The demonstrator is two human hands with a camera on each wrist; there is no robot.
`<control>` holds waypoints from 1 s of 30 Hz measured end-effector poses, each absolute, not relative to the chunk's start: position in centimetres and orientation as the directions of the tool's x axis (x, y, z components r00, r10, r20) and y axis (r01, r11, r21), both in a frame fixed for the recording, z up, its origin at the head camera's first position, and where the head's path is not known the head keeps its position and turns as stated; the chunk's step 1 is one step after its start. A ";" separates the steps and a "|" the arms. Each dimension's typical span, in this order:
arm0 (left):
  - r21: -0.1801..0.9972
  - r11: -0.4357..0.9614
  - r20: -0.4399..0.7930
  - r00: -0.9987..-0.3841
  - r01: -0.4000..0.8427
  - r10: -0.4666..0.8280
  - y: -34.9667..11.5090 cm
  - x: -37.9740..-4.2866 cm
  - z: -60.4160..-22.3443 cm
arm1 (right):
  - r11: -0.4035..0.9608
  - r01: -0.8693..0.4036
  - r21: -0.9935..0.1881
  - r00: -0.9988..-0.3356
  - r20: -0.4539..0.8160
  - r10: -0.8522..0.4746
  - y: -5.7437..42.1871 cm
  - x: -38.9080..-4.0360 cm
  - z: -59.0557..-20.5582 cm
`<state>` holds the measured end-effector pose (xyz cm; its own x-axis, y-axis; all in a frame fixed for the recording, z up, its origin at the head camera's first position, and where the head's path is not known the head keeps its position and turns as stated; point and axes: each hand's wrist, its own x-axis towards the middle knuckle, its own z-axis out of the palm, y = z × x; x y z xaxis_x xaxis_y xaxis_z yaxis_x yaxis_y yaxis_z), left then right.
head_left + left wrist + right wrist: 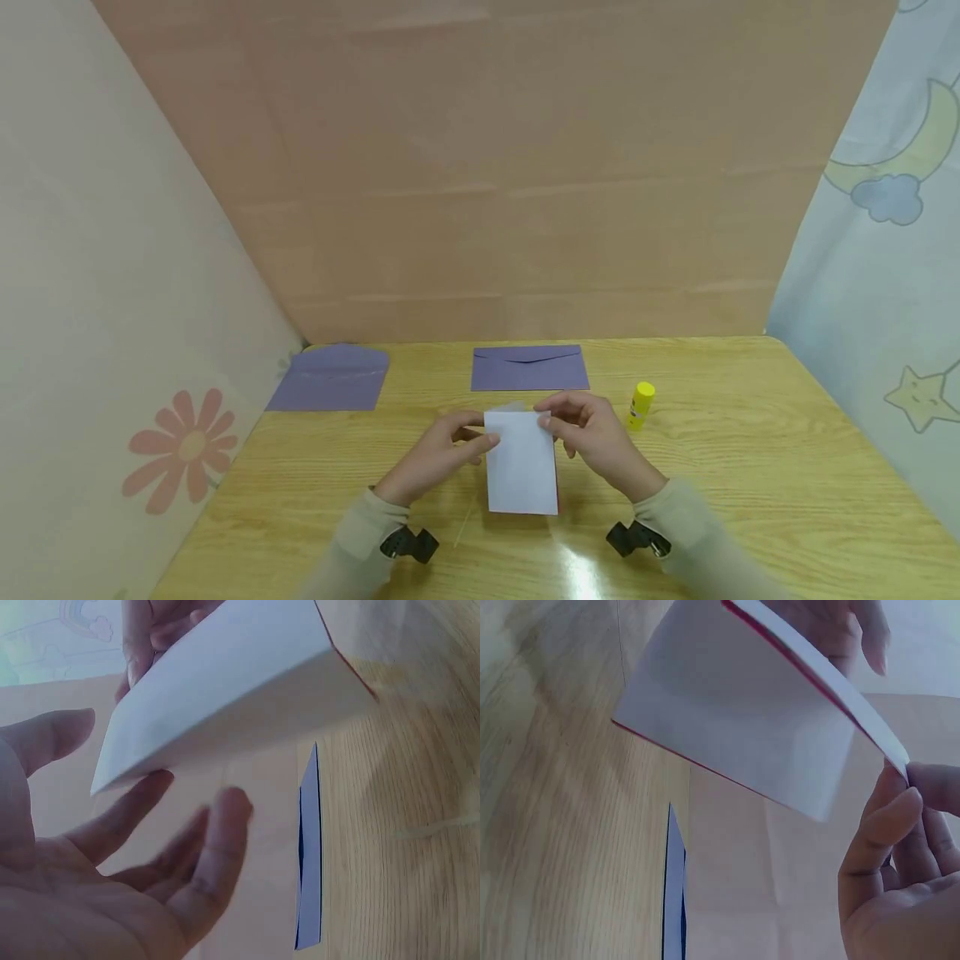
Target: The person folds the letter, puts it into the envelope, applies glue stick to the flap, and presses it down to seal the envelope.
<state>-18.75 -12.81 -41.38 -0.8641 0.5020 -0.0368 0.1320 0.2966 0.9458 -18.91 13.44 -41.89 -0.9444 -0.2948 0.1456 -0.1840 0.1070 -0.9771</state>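
Observation:
A folded white card [522, 467] with red edges is held up above the table in the head view. My right hand [588, 433] pinches its upper right corner between thumb and fingers; the right wrist view shows this pinch at the card's edge [889, 746]. On the other side, my left hand [438, 454] is by the card's left edge. In the left wrist view the left thumb [56, 739] stands apart from the card, and the fingers are loosely spread, one fingertip at or near its lower edge. The card's halves gape apart in the right wrist view.
A purple envelope [529, 368] lies behind the hands, flap down. Another purple envelope [330, 387] lies at the back left with its flap raised. A yellow glue stick [641, 406] stands right of the right hand. The wooden table [750, 467] meets a paper-covered wall [525, 208].

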 end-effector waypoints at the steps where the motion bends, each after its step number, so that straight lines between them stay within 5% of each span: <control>1: 0.949 0.284 -0.028 -0.858 0.138 0.512 -12.7 -18.7 -41.3 | 0.101 -0.183 -0.978 -0.943 0.145 -0.299 13.2 -18.9 -41.9; 20: 0.969 0.198 0.037 -0.879 0.149 0.476 -11.9 -18.7 -41.6 | 0.172 -0.134 -0.976 -0.957 0.083 -0.280 12.0 -18.9 -42.3; 30: 0.986 0.151 0.014 -0.926 0.076 0.378 -12.1 -19.0 -41.9 | 0.230 -0.146 -0.962 -0.900 0.033 -0.434 12.3 -18.9 -43.3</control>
